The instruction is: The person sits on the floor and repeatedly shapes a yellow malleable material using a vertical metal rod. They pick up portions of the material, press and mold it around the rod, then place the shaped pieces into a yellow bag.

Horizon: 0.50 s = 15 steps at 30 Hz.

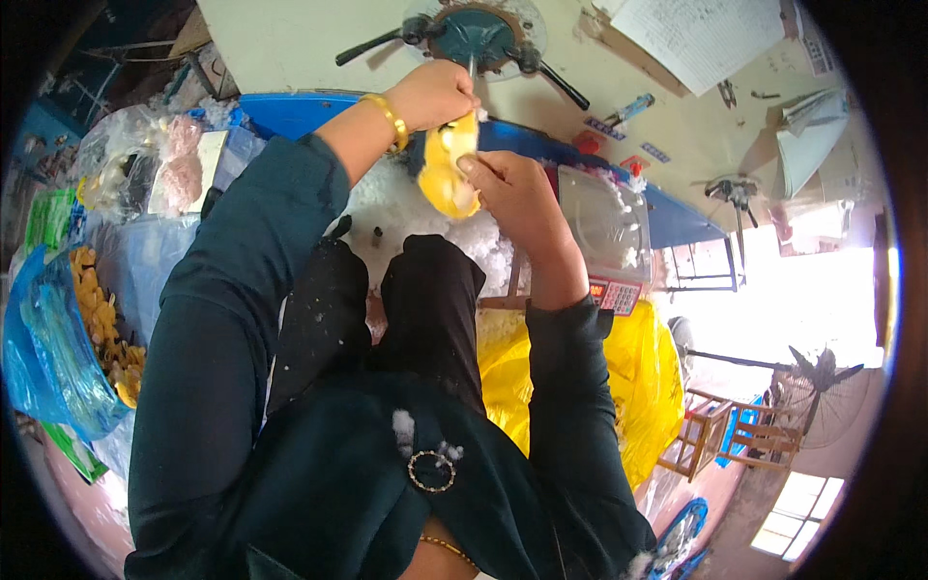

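Between my hands hangs a small yellow plush piece [445, 174] with a pale patch, partly covered by my fingers. My left hand [440, 97], a gold bangle at its wrist, is closed at the upper end of the piece. There it meets a thin metal tube coming from a dark green round fitting [471, 41] on the machine's panel. Lower down, my right hand [517, 193] pinches the piece's right side between thumb and fingers. Loose white stuffing [387, 203] lies below my hands, above my knees.
Two black-handled levers [556, 82] flank the fitting. At left, a blue plastic bag [58, 338] holds several yellow plush pieces. A yellow plastic bag [638, 387] lies right of my legs, under a digital scale [614, 290]. A standing fan [817, 387] and wooden stools [706, 435] are farther right.
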Motion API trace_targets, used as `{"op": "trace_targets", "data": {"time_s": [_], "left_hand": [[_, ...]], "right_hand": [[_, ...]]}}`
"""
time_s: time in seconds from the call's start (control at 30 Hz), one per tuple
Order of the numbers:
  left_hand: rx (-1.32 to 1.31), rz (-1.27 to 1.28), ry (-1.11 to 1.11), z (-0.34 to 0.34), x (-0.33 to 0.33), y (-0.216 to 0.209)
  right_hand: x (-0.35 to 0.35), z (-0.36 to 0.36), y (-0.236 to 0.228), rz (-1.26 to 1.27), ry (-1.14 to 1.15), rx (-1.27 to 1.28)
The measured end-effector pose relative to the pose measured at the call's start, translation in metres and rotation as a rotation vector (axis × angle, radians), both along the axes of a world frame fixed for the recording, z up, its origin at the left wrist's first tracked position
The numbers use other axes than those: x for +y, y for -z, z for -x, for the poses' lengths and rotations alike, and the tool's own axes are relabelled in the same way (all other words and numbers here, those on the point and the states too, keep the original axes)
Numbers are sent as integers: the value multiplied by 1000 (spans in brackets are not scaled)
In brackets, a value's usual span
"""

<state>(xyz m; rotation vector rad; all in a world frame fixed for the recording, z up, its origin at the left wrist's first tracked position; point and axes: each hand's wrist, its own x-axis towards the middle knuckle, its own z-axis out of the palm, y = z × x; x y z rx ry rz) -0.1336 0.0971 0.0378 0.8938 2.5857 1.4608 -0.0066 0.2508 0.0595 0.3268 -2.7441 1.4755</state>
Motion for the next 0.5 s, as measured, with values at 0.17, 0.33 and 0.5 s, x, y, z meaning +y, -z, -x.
{"op": "trace_targets", "data": {"time_s": [0.17, 0.33, 0.5], "left_hand": [[58, 89, 19, -7, -3, -2], [51, 84, -21, -47, -4, -5], [124, 58, -63, -79, -6, -2]], "right_hand": [[-14, -2, 11, -71, 247, 137], [-13, -9, 30, 5, 307, 130], [-9, -16, 36, 29, 253, 160]]}}
